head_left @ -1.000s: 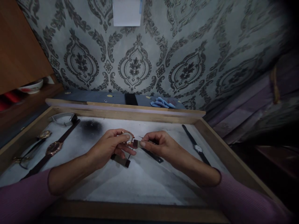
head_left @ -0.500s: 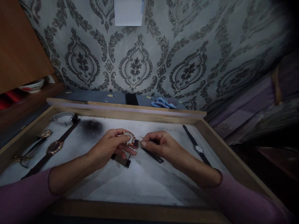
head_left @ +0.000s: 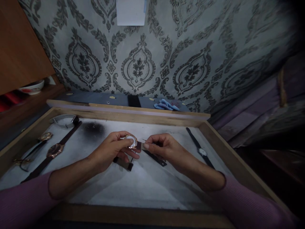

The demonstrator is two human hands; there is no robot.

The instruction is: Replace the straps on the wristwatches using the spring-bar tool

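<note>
My left hand [head_left: 118, 146] is closed round a watch [head_left: 131, 141] with a rose-gold case, its thumb lying over the pale round face or back. A dark watch strap [head_left: 154, 158] runs from the right side of the case beneath my right hand [head_left: 162, 146]. My right thumb and fingers pinch that strap close to the case. A thin dark point juts from the right fingertips; what it belongs to is hidden. Below my left fingers shows another dark strap piece [head_left: 124, 164], partly covered.
A shallow wooden tray [head_left: 133, 212] with a white bottom surrounds the work. Several watches lie at its left, including a brown-strapped watch [head_left: 55, 150]. On the right lies a black-strapped watch [head_left: 202, 152]. Behind the rim is a blue cloth [head_left: 166, 105]; a bowl [head_left: 32, 87] stands far left.
</note>
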